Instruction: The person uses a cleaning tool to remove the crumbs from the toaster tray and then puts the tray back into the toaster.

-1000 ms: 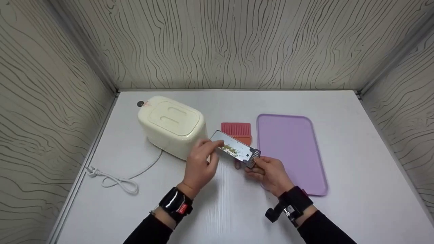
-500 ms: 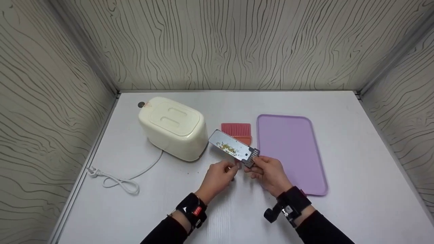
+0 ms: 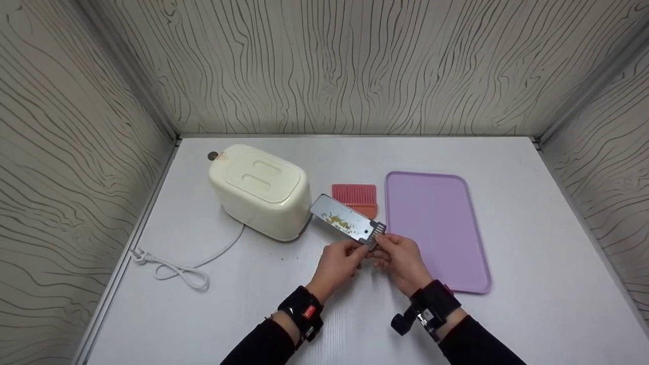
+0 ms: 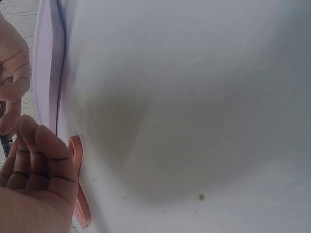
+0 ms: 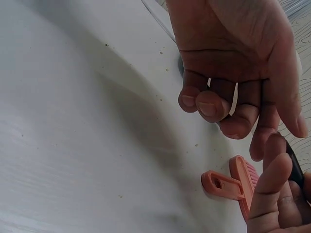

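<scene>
A flat metal crumb tray (image 3: 340, 219) with yellow-brown crumbs on it is held over the table, slanting from the toaster's near corner. My right hand (image 3: 403, 261) grips its black slotted end. At that same end, my left hand (image 3: 338, 264) pinches the near corner between thumb and index finger. In the left wrist view the left hand (image 4: 41, 170) shows its curled fingers, and the crumb tray is mostly hidden. The right wrist view has the left hand (image 5: 233, 68) above and the right hand (image 5: 274, 194) below, fingertips meeting at the black edge.
A cream toaster (image 3: 258, 192) with a closed lid stands at left, its white cord (image 3: 190, 274) looped on the table. Beneath the crumb tray lies a pink-and-orange brush (image 3: 355, 195). A purple tray (image 3: 431, 223) lies at right. Crumbs dot the white table (image 5: 63, 107).
My left hand has left the metal surface, come down and right past the crumb tray's near side, and now joins my right hand at the black end. The right hand is nearly still.
</scene>
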`<action>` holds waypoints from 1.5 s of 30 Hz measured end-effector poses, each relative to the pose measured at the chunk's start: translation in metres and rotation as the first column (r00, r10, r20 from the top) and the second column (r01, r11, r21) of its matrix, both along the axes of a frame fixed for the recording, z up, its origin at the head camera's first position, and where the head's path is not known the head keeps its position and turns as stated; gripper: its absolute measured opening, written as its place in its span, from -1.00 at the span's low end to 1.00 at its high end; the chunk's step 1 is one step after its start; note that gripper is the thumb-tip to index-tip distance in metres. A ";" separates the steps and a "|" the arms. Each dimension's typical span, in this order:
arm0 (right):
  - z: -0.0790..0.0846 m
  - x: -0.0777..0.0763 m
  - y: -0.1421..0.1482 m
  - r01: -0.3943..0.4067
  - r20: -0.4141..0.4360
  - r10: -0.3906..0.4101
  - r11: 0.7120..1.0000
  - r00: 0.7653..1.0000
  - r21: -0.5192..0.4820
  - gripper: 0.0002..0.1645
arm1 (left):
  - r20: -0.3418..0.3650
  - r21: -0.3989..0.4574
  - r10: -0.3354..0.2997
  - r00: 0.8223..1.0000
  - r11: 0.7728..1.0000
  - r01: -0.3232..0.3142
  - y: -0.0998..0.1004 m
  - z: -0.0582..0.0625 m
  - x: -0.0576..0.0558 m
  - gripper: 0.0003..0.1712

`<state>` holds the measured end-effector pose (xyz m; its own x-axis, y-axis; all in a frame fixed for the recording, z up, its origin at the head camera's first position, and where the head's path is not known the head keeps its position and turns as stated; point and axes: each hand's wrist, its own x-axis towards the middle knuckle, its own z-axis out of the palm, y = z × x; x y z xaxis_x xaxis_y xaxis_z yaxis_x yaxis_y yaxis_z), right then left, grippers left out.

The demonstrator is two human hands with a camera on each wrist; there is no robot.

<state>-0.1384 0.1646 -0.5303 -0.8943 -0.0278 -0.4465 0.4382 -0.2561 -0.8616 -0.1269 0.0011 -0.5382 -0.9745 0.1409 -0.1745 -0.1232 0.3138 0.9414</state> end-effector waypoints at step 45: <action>-0.007 0.004 0.007 0.033 0.021 -0.035 0.998 0.999 0.060 -0.70 | 0.256 0.219 0.008 0.967 0.973 -0.066 -0.008 0.015 0.000 -0.73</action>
<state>-0.1340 0.1715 -0.5368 -0.8845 0.0295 -0.4657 0.4487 -0.2200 -0.8662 -0.1272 -0.0068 -0.5228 -0.9084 0.1690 -0.3824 -0.3724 0.0890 0.9238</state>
